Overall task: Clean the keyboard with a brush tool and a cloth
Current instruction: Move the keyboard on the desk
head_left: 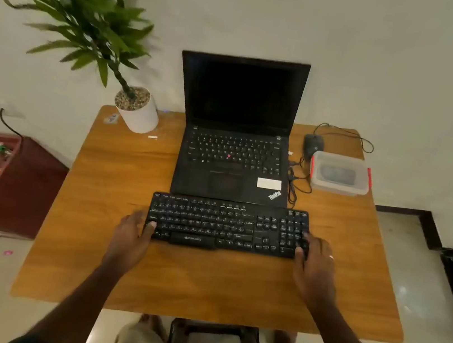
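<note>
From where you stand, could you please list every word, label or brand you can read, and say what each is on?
"ThinkPad": laptop palm rest, lower right corner.
White sticker on the palm rest: no text legible.
Keyboard key legends and spacebar logo: too small and blurred.
Sticker on the table near the plant pot: unreadable.

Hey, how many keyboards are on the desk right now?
2. A separate black keyboard lies at the front, gripped at both ends by the left hand and right hand; the laptop behind has its own.

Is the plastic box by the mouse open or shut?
Shut: the plastic box has its clear lid on, with red clips at both ends. Its contents are too blurred to identify.
</note>
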Motion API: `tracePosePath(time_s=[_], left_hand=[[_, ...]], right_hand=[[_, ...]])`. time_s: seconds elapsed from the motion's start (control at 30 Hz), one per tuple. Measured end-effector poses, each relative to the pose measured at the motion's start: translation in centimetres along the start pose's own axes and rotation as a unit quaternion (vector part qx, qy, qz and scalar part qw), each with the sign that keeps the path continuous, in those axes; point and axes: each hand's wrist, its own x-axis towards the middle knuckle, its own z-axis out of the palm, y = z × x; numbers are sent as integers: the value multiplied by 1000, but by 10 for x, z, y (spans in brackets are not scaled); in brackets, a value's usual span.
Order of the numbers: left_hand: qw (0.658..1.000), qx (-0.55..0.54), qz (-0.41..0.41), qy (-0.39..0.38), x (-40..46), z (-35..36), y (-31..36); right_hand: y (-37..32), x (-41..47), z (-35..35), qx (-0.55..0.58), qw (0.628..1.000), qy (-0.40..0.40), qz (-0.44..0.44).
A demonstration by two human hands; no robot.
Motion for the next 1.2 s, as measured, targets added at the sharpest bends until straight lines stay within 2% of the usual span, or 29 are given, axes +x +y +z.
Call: tracePosePath(time_s=[0.17,0.27,0.4,0.97,1.2], left_hand=[[996,-28,25,79,18,30,-27],[991,0,62,120,27,48,-42],[980,38,81,176,28,65,-53],[965,26,144,218,33,72,-69],[959,61,152,230,32,74,-68]], right_hand=[[18,15,33,34,997,60,38],[22,15,50,60,991,110,55],[29,16,58,75,986,138,60],[39,14,68,77,981,179,9],[29,8,62,49,981,180,51]])
